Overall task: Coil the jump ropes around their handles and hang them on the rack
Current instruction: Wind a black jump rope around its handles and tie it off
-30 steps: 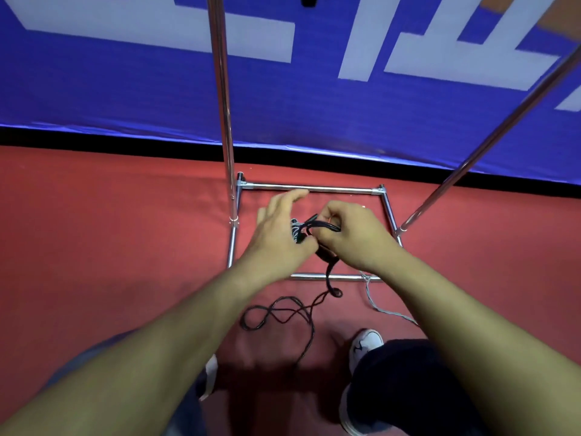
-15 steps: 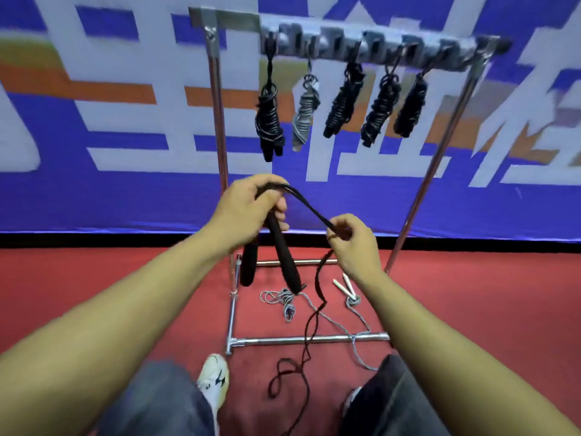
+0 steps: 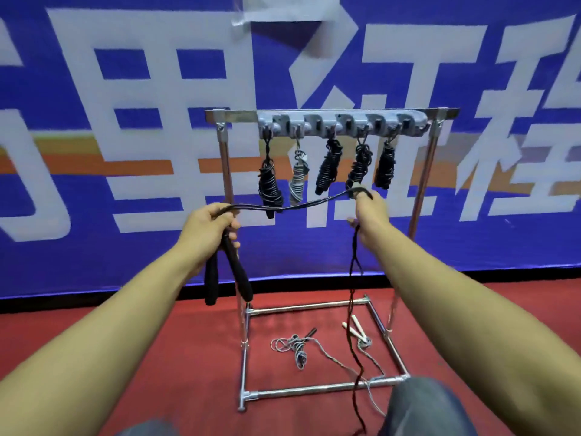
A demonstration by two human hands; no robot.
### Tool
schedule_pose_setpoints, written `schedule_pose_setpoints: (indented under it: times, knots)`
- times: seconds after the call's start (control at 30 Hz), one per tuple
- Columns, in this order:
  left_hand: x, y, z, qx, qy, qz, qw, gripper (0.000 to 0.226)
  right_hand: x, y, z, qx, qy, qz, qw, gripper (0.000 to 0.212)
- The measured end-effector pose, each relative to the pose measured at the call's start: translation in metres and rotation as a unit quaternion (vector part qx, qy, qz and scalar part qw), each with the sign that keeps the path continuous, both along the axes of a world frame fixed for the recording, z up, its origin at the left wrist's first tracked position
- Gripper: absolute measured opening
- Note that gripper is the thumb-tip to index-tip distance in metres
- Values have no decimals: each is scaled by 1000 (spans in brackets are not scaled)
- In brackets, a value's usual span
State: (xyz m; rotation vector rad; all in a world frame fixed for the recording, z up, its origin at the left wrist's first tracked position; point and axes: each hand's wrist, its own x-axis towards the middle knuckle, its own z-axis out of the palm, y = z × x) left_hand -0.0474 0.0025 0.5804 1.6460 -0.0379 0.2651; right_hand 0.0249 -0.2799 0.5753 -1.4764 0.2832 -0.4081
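— What is hanging behind everything?

— A blue banner point(image 3: 314, 247) is covering the wall, showing big white characters and an orange stripe running across its middle. A white sheet of paper point(image 3: 279, 9) is sticking to its top edge, one corner curling away.

— And underneath?

— A red floor point(image 3: 141, 357) is spreading out below, with a black strip point(image 3: 94, 302) running between it and the banner's lower edge. Grey-blue trouser knees point(image 3: 427, 404) are showing at the bottom.

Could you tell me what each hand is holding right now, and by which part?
Both hold one black jump rope. The left hand grips its two handles at their upper ends; the right hand holds the cord further along.
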Motion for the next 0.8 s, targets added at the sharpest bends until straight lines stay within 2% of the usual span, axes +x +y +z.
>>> schedule_pose_setpoints:
  times: [0.07, 0.13, 0.3, 0.4, 0.5, 0.57, 0.6, 0.63, 0.67, 0.7, 0.73, 0.77, 0.8]
  knots:
    - [6, 15, -7, 73, 0, 13, 997, 23, 15, -3, 51, -109, -104, -14, 988, 8]
    - [12, 24, -7, 151, -5, 23, 988, 21, 23, -1, 94, -200, -169, -20, 965, 10]
    - [17, 13, 4, 148, -10, 37, 988, 22, 40, 15, 161, -281, -256, -4, 925, 14]
    - [16, 3, -3, 103, -4, 37, 994, 26, 47, 16, 147, -316, -255, 7, 914, 10]
    - [12, -7, -39, 121, 16, 21, 992, 27, 53, 3, 76, -429, -240, 46, 870, 13]
    - [12, -14, -68, 161, 35, 4, 986, 29, 64, -18, 6, -520, -172, 103, 830, 24]
    - [14, -18, -82, 175, 45, 3, 984, 29, 68, -31, -30, -562, -87, 136, 812, 35]
    - [16, -22, -94, 184, 53, 4, 982, 28, 69, -43, -64, -601, 29, 168, 781, 47]
    - [18, -27, -106, 196, 59, 5, 979, 27, 67, -53, -97, -638, 138, 193, 732, 59]
    - [19, -31, -117, 210, 61, 4, 976, 26, 58, -58, -124, -660, 221, 218, 684, 69]
    - [20, -37, -128, 226, 64, -1, 972, 26, 46, -57, -145, -656, 260, 259, 660, 77]
    - [21, -43, -139, 243, 66, -12, 968, 25, 29, -49, -160, -617, 252, 315, 675, 83]
    - [21, -50, -148, 257, 70, -24, 964, 24, 11, -37, -169, -553, 218, 373, 713, 87]
